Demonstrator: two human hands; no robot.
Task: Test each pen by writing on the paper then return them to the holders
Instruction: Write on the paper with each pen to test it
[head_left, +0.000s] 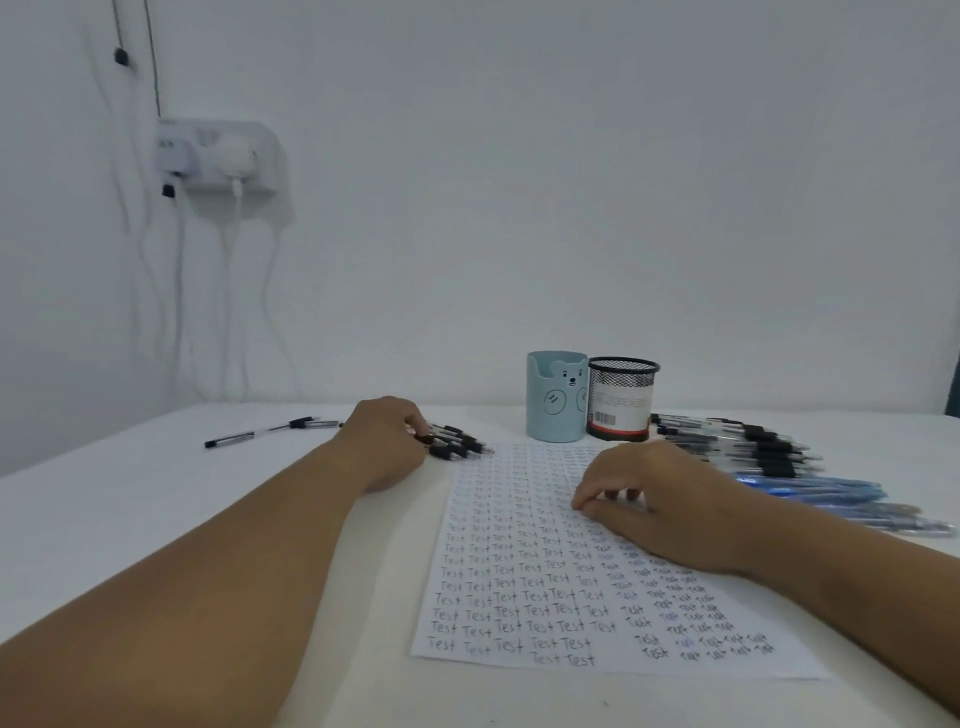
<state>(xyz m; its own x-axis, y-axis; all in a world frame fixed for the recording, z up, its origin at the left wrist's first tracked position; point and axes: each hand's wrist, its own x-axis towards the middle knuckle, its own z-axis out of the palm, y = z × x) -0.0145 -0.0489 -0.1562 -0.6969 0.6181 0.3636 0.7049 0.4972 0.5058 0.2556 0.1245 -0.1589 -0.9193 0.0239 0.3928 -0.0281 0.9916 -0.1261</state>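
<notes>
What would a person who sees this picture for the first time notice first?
Probably the sheet of paper at the centre of the table, filled with rows of the word "Test", with the right hand resting on it. Behind it stand a blue bear pen holder and a black mesh pen holder. The left hand touches a bunch of black-grip pens at the paper's far left corner.

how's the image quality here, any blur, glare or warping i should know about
Head view: soft, dim, bluish light with no glare; wide-angle warping stretches the forearms at the bottom edge. The paper reads clearly near the camera, but its far rows blur out; the right hand casts only a faint shadow on it.
</notes>
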